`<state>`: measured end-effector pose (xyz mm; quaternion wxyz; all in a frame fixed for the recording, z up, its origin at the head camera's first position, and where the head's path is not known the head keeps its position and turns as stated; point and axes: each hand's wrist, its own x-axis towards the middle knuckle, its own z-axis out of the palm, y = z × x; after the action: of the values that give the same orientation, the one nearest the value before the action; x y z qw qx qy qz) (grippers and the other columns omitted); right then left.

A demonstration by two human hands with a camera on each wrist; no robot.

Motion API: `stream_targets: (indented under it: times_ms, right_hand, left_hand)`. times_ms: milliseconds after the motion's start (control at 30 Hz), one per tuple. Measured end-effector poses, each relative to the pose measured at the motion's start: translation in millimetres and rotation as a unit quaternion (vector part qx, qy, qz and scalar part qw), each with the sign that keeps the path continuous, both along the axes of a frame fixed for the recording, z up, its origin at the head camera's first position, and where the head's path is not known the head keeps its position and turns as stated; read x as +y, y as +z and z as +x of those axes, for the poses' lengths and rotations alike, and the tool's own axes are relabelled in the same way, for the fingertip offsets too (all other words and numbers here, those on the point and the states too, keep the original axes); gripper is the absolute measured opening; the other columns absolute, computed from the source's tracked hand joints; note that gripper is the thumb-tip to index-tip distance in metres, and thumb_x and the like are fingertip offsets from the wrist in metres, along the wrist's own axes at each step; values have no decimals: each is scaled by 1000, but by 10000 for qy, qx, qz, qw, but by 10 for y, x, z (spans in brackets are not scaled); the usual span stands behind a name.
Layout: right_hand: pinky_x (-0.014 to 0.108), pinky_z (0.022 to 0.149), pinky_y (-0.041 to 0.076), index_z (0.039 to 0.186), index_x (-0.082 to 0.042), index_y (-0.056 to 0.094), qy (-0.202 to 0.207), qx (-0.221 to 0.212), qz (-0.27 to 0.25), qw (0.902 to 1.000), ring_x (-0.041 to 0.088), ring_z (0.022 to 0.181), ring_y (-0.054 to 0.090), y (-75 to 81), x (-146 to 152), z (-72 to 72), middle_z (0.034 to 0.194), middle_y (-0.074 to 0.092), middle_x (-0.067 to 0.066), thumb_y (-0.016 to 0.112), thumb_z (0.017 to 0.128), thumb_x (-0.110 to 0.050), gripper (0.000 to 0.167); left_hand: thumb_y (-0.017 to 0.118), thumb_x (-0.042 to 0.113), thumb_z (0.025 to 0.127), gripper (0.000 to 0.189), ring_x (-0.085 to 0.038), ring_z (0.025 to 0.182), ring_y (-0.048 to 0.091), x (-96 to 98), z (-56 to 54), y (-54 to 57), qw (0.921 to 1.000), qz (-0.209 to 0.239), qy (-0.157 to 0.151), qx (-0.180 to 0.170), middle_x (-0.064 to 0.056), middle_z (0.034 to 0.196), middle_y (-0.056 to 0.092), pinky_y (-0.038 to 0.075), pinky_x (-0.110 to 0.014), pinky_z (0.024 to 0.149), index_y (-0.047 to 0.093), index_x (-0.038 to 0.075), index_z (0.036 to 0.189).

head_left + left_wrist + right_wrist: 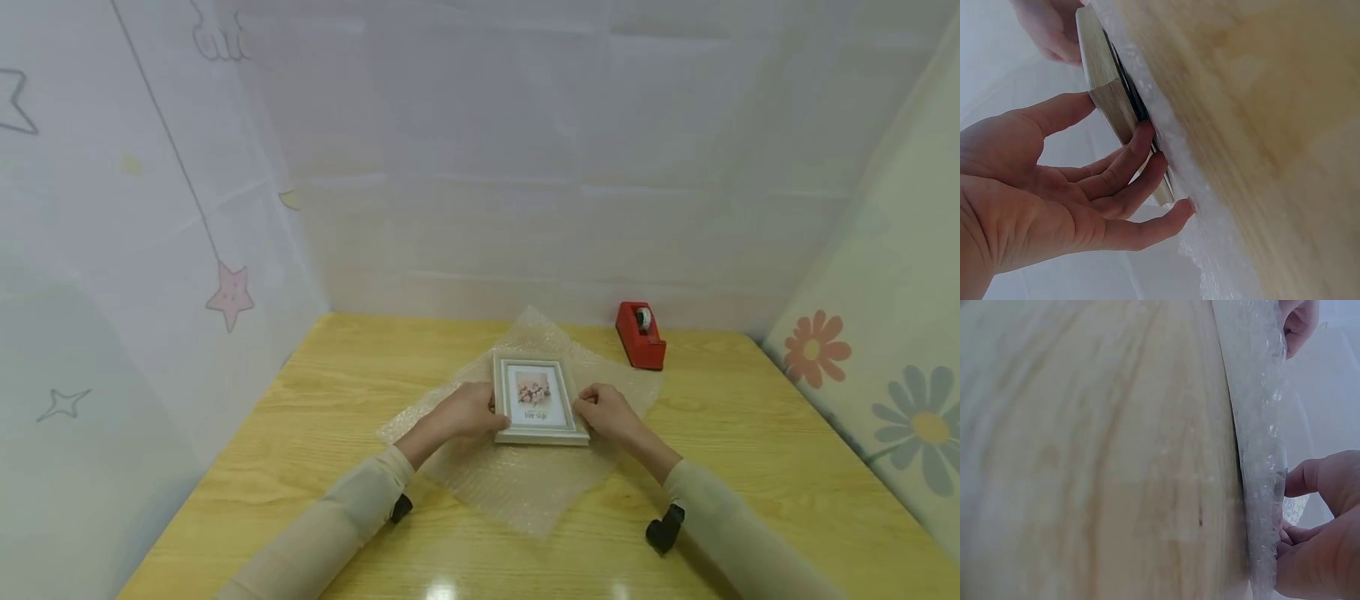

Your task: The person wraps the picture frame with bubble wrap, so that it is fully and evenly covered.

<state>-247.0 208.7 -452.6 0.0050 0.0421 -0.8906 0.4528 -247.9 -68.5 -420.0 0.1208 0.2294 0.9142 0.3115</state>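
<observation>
Your left hand [474, 408] grips the pale, rectangular picture frame [536, 398] over the clear plastic bubble-wrap sheet [517, 492]; your right hand [609, 412] seems to pinch the opposite edge, fingertips partly hidden. Letting go unevenly could skew the frame or rumple the sheet.

Soft, even light fills the head view. Two white shiny spots glow on the near part of the table [277, 467]. The far wall [480, 167] looks gray and dull. A faint shadow lies by the right sleeve [738, 531]. The bubble wrap [517, 492] sparkles a little. Tiny words in the photo frame [536, 404] are fuzzy. In the left wrist view, the wood is blurry. In the right wrist view, it looks pale and smeary.
</observation>
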Motion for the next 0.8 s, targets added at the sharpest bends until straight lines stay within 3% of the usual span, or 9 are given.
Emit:
stream_targets:
  times_ms: [67,167,467,800]
  right_hand:
    - [31,62,47,103,6,63,-21,-83,-75,9999,20,75,56,0,10,-6,87,61,10,62,92,-8,18]
    - [31,63,47,104,6,62,-48,-147,-199,9997,20,76,56,3,26,-25,87,61,10,62,93,-9,18]
    - [29,68,48,110,7,61,190,-224,-331,9990,20,84,58,-43,79,-157,95,63,12,64,96,-11,23]
    - [32,67,49,114,5,62,335,-488,-553,9967,20,82,60,-123,146,-245,94,64,11,68,98,-15,26]
  left_hand:
    - [76,22,94,31,-8,47,33,4,-23,7,9999,-117,61,25,7,56,42,30,-26,44,57,11,73]
    - [77,24,92,50,-7,44,25,6,-55,15,9995,-251,140,94,9,49,29,25,-25,42,41,16,58]
    - [78,20,93,56,-6,43,23,-27,-137,36,9997,-151,68,162,9,46,27,24,-24,42,37,17,53]
    - [78,17,91,57,-6,44,22,-58,-200,-24,9999,-57,-21,103,10,46,26,24,-24,43,36,18,52]
